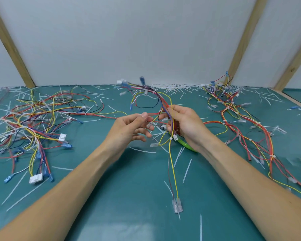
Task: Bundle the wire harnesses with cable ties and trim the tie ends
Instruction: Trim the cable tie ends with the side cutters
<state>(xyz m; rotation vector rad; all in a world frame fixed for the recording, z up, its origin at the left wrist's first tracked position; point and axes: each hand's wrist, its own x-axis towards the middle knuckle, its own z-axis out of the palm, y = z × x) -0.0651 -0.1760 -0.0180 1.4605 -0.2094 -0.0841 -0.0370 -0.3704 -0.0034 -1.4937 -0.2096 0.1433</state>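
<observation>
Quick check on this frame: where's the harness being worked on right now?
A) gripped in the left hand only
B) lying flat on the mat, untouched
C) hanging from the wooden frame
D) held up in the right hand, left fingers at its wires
D: the right hand grips the harness above the green mat, while the left hand pinches at a wire beside it.

multicoloured wire harness (165, 108) held upright, ends dangling
</observation>
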